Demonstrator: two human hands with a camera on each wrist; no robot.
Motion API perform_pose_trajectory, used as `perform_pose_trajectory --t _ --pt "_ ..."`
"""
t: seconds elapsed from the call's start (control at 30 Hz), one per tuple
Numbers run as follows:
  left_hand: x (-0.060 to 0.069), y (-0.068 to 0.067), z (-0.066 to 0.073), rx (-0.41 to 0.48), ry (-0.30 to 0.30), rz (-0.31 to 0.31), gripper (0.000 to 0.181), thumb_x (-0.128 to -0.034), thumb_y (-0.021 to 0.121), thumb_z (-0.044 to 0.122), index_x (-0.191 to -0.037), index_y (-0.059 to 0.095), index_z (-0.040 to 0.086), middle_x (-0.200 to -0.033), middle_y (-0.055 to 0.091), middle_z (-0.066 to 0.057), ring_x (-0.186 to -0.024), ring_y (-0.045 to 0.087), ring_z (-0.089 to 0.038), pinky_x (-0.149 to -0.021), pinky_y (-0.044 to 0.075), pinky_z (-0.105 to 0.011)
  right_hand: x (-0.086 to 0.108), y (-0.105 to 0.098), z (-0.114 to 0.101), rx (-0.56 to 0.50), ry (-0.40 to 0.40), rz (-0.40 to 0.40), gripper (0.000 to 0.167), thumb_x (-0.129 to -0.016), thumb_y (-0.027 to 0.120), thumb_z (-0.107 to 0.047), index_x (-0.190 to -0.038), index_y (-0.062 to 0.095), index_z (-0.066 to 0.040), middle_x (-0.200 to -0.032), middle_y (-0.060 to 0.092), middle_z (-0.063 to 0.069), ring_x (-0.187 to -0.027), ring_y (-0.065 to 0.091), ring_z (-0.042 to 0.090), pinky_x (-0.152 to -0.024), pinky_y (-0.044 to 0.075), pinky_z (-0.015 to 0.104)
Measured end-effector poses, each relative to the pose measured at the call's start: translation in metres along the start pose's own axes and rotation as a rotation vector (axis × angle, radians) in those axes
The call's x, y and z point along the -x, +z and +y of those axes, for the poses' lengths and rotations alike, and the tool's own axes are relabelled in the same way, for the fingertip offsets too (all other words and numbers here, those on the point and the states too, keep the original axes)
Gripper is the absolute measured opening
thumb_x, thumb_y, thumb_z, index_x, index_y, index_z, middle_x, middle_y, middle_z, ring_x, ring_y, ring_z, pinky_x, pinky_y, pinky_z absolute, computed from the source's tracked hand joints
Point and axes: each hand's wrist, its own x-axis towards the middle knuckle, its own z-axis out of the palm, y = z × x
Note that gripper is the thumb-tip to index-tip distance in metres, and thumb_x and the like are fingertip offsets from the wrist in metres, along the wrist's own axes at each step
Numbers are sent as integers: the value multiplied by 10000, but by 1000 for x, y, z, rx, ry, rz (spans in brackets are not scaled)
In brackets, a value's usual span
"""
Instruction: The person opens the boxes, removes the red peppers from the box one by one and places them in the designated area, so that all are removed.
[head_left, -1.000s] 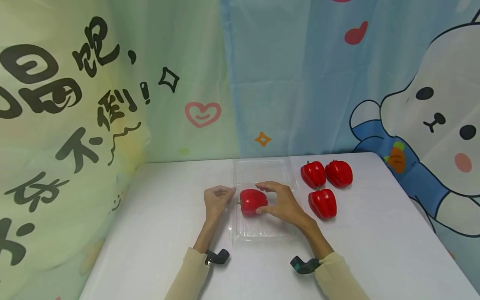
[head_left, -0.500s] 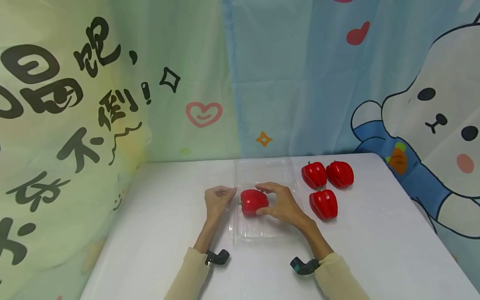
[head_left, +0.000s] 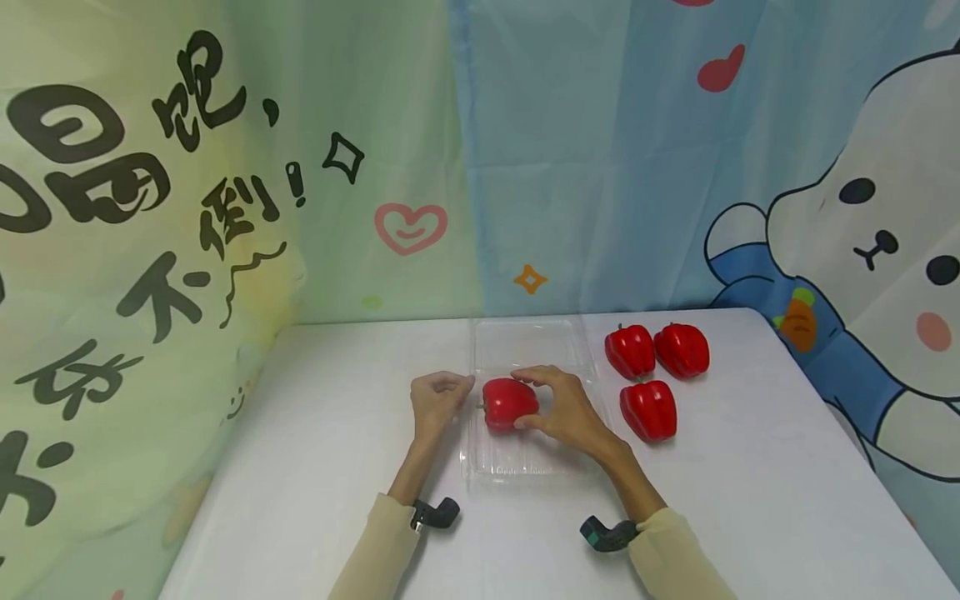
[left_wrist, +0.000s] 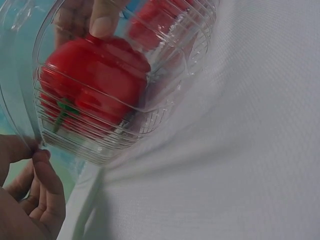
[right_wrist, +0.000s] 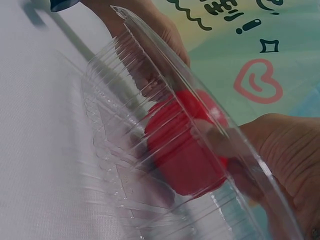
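Note:
A clear plastic clamshell box (head_left: pixel 525 465) lies opened out on the table, its lid (head_left: pixel 525 342) toward the back. Inside the base rests a red bell pepper (head_left: pixel 504 405), its green stem (left_wrist: pixel 64 111) pointing left. My right hand (head_left: pixel 570 412) holds this pepper from the right, thumb on the near side and fingers on the far side. At the box's left rim, my left hand (head_left: pixel 435 402) pinches the plastic edge between thumb and forefinger, as the left wrist view shows. In the right wrist view the pepper shows blurred through the ribbed wall (right_wrist: pixel 125 150).
To the right of the box, three more red bell peppers lie close together: one at the back (head_left: pixel 629 351), one farther right (head_left: pixel 681 350) and one nearer (head_left: pixel 648 411). A printed curtain (head_left: pixel 360 208) hangs behind the white table (head_left: pixel 315 467).
The head view has shifted very slightly. Both hands, the box and the peppers stay in place.

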Motion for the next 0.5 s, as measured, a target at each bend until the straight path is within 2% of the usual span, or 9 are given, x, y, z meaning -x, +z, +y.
perform_pose_trajectory --t 0.5 --pt "1 0 1 3 -3 0 189 -933 836 196 -868 825 18 -777 802 -146 -613 659 -88 -611 525 -220 0 -1 -2 -28 20 -18 767 -758 996 -140 -1462 691 -150 -1480 714 92 -1312 694 346 -1061 607 553"
